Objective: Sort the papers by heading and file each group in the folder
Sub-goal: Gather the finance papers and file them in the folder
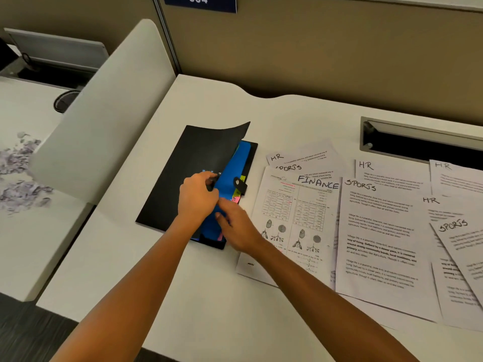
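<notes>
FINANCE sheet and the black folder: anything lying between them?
Only the right hand crosses there; the FINANCE sheet nearly meets the folder, head view.

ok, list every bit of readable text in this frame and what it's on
"304": blue sign on the partition.
"FINANCE": sheet with tables beside the folder.
"SPORTS": three sheets, the middle sheet, one partly covered, one tilted at right.
"HR": four sheets.
Body print, table cells and the small dark mark on the finance sheet's bottom edge: too small to read.
</notes>
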Available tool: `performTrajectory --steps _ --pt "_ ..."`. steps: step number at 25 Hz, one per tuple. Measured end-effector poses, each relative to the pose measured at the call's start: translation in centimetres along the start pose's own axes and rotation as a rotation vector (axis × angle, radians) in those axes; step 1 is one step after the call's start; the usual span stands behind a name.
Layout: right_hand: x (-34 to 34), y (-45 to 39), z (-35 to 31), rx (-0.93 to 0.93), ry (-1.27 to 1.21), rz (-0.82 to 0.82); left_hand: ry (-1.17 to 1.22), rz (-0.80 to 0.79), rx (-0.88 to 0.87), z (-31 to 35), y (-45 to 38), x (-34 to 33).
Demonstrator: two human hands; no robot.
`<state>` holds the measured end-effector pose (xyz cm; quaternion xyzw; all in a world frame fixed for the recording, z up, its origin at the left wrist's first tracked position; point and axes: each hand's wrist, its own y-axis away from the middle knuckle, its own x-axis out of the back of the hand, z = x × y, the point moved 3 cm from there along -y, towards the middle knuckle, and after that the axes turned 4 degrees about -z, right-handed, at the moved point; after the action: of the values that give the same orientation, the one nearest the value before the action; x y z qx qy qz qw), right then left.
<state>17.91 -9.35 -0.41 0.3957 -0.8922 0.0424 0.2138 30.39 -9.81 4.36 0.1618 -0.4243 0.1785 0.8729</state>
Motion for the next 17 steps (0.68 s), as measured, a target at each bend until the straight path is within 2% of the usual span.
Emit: performTrajectory --steps 2,4,10,17 --pt "2.0 -1.0 1.5 -0.043 0.462 0.051 0.053 0.012 0.0 0.0 0.2 0.6" --pt "3.9 -1.4 2.9 -0.114 0.725 0.141 0.097 0.038 0.017 0.0 0.2 1.1" --pt "5.2 -0.3 5.3 -0.21 0.83 0.344 0.139 0.058 0.025 -0.3 -0.1 1.7" --pt "5.2 0.1 6.7 -0.22 0.924 0.22 0.186 0.059 0.001 -1.1 -0.4 2.2"
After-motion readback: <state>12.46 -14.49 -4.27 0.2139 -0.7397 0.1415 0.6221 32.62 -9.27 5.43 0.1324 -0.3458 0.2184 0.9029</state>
